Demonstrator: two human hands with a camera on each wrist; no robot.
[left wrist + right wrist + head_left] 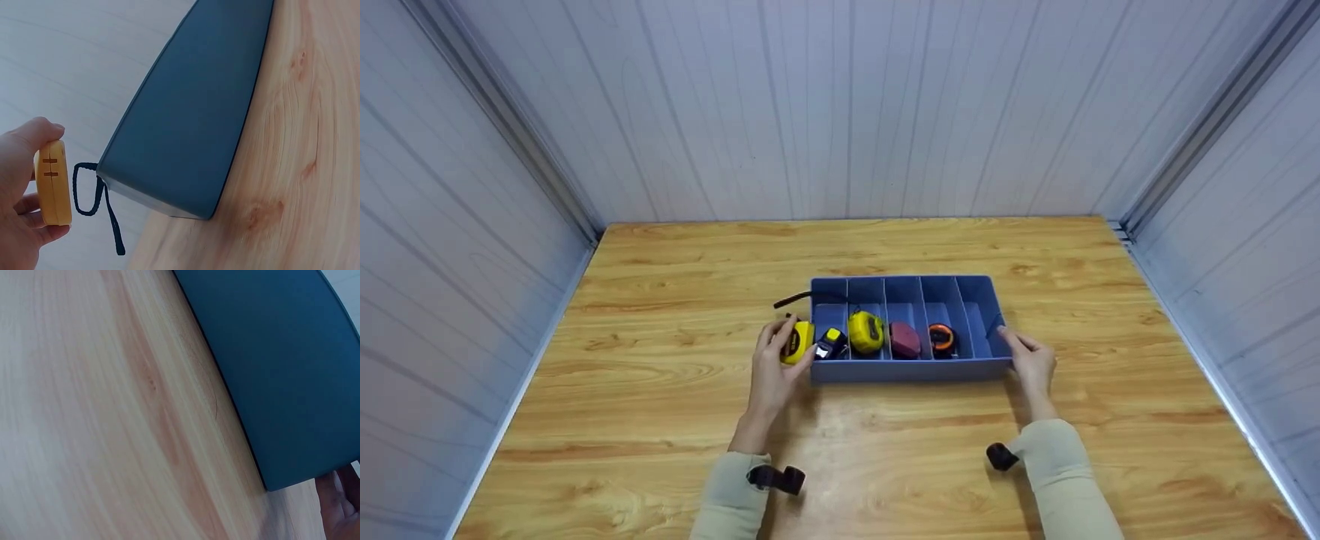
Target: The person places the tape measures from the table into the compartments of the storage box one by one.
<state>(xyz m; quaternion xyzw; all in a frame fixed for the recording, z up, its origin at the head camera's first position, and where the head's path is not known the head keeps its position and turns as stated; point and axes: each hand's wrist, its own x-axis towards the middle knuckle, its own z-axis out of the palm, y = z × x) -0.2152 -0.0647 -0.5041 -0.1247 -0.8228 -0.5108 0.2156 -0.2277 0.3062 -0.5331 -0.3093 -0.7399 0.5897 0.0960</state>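
My left hand (767,381) grips a yellow tape measure (796,343) just outside the left end of a blue divided tray (911,372). In the left wrist view, thumb and fingers clasp the edges of this tape measure (54,185). The right hand (1036,369) holds the tray's right end wall by its rim. A small black-and-yellow tape measure (830,343) lies in the leftmost compartment, beside the left thumb. Rightward, one per compartment, are a yellow-green tape measure (867,331), a dark red rounded case (904,340) and an orange-and-black tape measure (943,340).
A black wrist strap (793,299) hangs over the tray's back left corner. The tray sits on a wood-grain table (660,375), with pale panel walls (840,112) at the back and both sides. A small black device (777,478) is worn on each sleeve.
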